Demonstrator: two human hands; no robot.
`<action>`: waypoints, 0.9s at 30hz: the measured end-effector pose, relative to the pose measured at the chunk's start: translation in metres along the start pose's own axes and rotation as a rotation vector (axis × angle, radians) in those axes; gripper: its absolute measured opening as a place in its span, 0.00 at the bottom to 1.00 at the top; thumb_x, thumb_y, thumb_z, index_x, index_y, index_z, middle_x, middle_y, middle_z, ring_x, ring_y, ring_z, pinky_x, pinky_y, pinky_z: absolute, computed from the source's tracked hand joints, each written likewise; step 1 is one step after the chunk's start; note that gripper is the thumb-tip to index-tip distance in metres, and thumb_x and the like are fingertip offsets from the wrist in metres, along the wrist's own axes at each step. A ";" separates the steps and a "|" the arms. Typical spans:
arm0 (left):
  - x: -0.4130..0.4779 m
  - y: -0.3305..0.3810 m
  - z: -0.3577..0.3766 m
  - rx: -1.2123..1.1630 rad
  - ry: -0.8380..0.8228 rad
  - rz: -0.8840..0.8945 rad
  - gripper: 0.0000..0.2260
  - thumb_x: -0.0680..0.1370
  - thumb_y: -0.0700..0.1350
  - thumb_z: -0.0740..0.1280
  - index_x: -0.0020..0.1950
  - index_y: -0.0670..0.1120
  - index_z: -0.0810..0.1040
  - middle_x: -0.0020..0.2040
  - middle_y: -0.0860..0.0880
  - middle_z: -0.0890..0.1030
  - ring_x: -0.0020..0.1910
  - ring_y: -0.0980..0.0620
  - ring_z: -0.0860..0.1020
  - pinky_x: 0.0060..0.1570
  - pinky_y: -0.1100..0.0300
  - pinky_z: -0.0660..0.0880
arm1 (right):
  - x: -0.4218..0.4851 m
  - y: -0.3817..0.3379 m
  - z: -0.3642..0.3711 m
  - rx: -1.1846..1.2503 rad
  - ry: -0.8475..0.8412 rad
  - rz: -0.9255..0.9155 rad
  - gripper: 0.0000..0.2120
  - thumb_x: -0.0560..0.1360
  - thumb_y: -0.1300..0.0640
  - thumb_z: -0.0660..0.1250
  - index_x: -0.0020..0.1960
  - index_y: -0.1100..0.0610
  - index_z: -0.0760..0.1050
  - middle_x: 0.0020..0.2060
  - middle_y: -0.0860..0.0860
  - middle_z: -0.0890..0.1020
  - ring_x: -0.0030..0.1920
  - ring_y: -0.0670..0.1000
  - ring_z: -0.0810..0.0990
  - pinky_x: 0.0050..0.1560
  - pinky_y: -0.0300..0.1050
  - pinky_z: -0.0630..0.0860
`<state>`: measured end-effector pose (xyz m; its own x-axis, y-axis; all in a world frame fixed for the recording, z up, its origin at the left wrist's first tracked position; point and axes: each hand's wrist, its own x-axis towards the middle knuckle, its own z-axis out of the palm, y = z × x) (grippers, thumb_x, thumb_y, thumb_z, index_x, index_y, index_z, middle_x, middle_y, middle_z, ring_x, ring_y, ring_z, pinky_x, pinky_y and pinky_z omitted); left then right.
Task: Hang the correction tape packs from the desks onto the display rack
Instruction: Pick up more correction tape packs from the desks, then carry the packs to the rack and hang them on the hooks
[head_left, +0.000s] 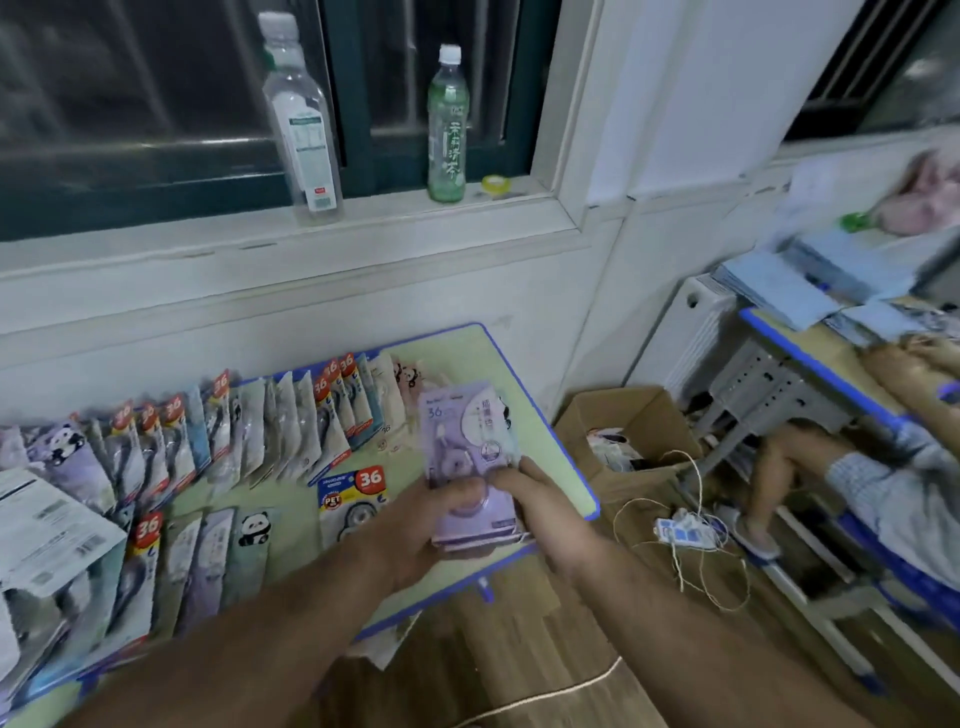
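The task looks to be at an early or middle stage. The person holds a stack of purple correction tape packs (470, 457) just above the near right part of the surface (540, 410). The left hand (415, 525) curls round the stack's lower left side with the thumb over its face. The right hand (540, 504) grips its lower right edge, fingers wrapped behind. This looks like gathering a batch to carry off.

Much is left. A long overlapping row of packs (260, 431) runs along the far side of the surface from the left edge toward the middle. A second row (208, 556) lies nearer on the left, and one loose pack with a red "36" badge (353, 499) lies just left of the held stack. The display rack is not in view, so how many packs already hang cannot be told.

On the window sill beyond stand a clear bottle (301, 119), a green tea bottle (447, 124) and a small roll of tape (493, 185).

To the right, an open cardboard box (623, 431) sits on the floor. Loose string (691, 545) loops across the floor beside it and could snag a foot. Farther right a second desk (810, 353) carries blue papers (805, 291), and another person's leg (779, 467) shows beneath it, narrowing the way out on that side.
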<state>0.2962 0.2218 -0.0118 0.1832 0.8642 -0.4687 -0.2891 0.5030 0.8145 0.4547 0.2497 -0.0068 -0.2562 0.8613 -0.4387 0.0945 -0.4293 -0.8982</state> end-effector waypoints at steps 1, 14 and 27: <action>-0.008 -0.002 0.007 0.011 -0.040 0.029 0.16 0.74 0.41 0.72 0.62 0.42 0.82 0.52 0.39 0.86 0.46 0.41 0.85 0.43 0.48 0.83 | -0.014 0.001 0.001 -0.051 0.074 -0.010 0.15 0.72 0.45 0.71 0.54 0.52 0.82 0.51 0.52 0.87 0.54 0.54 0.85 0.64 0.57 0.77; -0.142 -0.101 0.118 0.456 -0.431 0.188 0.20 0.67 0.42 0.76 0.58 0.48 0.81 0.51 0.52 0.88 0.46 0.59 0.85 0.39 0.68 0.78 | -0.272 0.105 -0.026 -0.087 0.834 -0.179 0.18 0.65 0.40 0.75 0.37 0.51 0.71 0.34 0.57 0.82 0.35 0.52 0.78 0.44 0.58 0.79; -0.313 -0.261 0.285 0.730 -0.938 0.144 0.34 0.58 0.46 0.78 0.62 0.50 0.72 0.54 0.52 0.85 0.51 0.57 0.85 0.50 0.58 0.82 | -0.569 0.212 -0.041 0.111 1.331 -0.063 0.18 0.63 0.45 0.78 0.44 0.55 0.78 0.42 0.50 0.87 0.40 0.47 0.83 0.46 0.48 0.80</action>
<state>0.5822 -0.1840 0.0205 0.8947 0.4124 -0.1717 0.1825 0.0134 0.9831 0.6598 -0.3209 0.0513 0.8756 0.4600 -0.1471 0.0231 -0.3441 -0.9387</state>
